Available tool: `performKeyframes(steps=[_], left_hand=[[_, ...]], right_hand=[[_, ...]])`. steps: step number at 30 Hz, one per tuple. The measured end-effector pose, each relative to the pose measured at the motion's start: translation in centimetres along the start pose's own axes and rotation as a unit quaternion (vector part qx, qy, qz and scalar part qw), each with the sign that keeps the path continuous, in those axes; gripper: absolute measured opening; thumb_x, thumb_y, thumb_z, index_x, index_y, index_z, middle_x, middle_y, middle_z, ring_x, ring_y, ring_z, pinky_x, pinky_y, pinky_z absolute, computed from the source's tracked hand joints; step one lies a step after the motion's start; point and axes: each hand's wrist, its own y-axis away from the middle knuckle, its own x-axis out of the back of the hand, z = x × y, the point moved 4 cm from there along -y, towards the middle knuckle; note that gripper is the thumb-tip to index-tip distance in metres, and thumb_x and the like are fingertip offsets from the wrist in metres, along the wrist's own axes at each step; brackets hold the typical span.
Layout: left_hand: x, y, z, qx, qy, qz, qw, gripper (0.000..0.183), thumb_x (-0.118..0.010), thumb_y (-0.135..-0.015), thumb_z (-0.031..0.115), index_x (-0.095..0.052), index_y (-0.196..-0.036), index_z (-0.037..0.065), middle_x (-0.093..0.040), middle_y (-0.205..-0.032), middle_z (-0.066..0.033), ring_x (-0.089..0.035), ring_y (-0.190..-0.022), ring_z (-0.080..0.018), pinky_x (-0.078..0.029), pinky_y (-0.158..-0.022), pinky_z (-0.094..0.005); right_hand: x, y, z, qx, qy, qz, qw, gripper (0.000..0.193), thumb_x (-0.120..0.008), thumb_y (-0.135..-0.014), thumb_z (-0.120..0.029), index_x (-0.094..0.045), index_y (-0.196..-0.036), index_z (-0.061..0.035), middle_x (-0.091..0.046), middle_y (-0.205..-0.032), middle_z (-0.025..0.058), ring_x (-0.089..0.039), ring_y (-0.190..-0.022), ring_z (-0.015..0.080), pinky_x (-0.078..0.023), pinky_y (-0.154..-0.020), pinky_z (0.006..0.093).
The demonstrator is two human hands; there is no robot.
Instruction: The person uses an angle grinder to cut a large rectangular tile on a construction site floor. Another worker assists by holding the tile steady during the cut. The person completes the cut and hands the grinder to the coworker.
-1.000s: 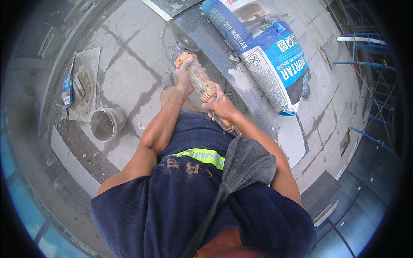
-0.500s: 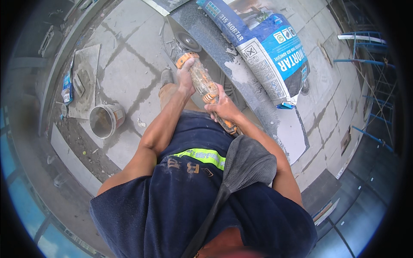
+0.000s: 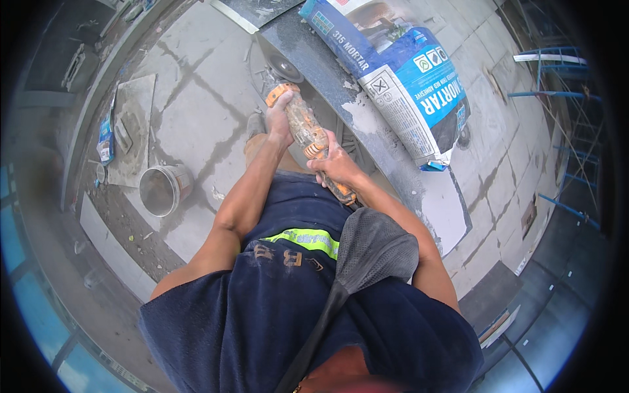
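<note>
An orange, dust-coated angle grinder (image 3: pixel 303 128) is being gripped at upper centre of the frame: its front by the left hand (image 3: pixel 280 118), its rear handle by the right hand (image 3: pixel 335 165). Its disc (image 3: pixel 285 67) is being held over a dark grey stone slab (image 3: pixel 367 124), beside a blue-and-white mortar bag (image 3: pixel 400 78). A grey bucket (image 3: pixel 164 190) is standing at left.

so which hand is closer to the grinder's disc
Left. The left hand grips the front of the angle grinder, just behind the disc. The right hand holds the rear of the grinder body, farther from the disc.
</note>
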Motion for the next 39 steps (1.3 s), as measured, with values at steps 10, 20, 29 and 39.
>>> performKeyframes(steps=[10, 20, 29, 39], left_hand=[[0.4, -2.6, 2.3, -0.006, -0.016, 0.014, 1.0, 0.042, -0.066, -0.094, 0.034, -0.058, -0.122, 0.004, -0.065, -0.094, -0.014, -0.069, -0.079, -0.0333, -0.06, -0.07, -0.0498], [0.4, -2.6, 2.0, -0.012, -0.024, 0.014, 1.0, 0.04, -0.064, -0.096, 0.032, -0.058, -0.122, 0.003, -0.065, -0.097, -0.0152, -0.069, -0.081, -0.0335, -0.06, -0.071, -0.0495], [-0.2, 0.0, 0.6, -0.029, -0.029, 0.006, 0.999, 0.039, -0.064, -0.095, 0.031, -0.058, -0.121, 0.002, -0.065, -0.095, -0.0151, -0.069, -0.08, -0.0334, -0.061, -0.071, -0.0489], [0.0, 0.6, -0.8, -0.02, 0.001, 0.0, 1.0, 0.038, -0.066, -0.094, 0.03, -0.059, -0.117, 0.002, -0.065, -0.091, -0.0142, -0.07, -0.075, -0.0331, -0.062, -0.067, -0.0489]], right_hand=[[-0.6, -2.6, -2.0, 0.0, -0.017, -0.014, 1.0, 0.088, -0.072, -0.088, -0.002, -0.017, -0.156, -0.0095, -0.061, -0.097, 0.0125, -0.061, -0.055, 0.0164, -0.051, -0.043, 0.0316], [-0.5, -2.6, -2.4, -0.009, 0.01, -0.009, 1.0, 0.089, -0.071, -0.088, -0.002, -0.016, -0.157, -0.0106, -0.06, -0.098, 0.0129, -0.061, -0.055, 0.0167, -0.052, -0.044, 0.0319], [0.0, -0.6, -0.4, 0.008, -0.002, -0.014, 1.0, 0.09, -0.071, -0.088, -0.001, -0.014, -0.157, -0.01, -0.061, -0.099, 0.0147, -0.062, -0.055, 0.0163, -0.052, -0.043, 0.0314], [0.3, 0.7, 0.6, 0.015, -0.005, -0.013, 1.0, 0.09, -0.072, -0.088, -0.002, -0.015, -0.157, -0.0093, -0.062, -0.097, 0.0144, -0.063, -0.056, 0.0161, -0.053, -0.044, 0.0311]])
